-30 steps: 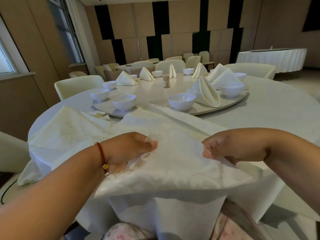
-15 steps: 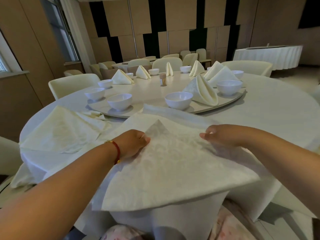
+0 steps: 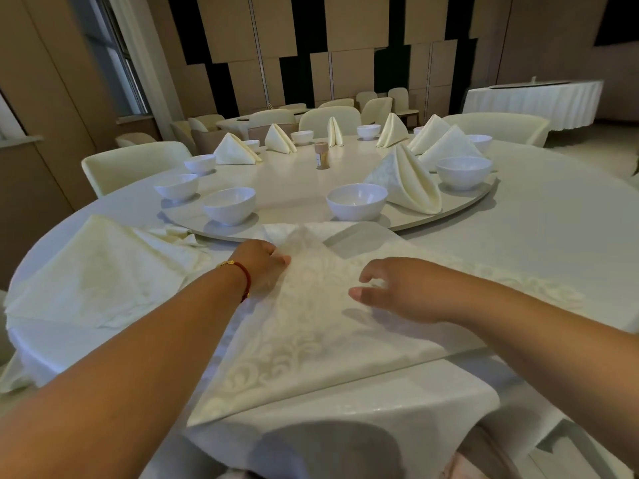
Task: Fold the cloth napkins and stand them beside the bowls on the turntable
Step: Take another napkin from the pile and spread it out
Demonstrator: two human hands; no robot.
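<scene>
Napkin [image 3: 311, 326] corner farther forward — under both hands.

cream damask napkin [image 3: 311, 326], white bowls [image 3: 357, 201]
</scene>
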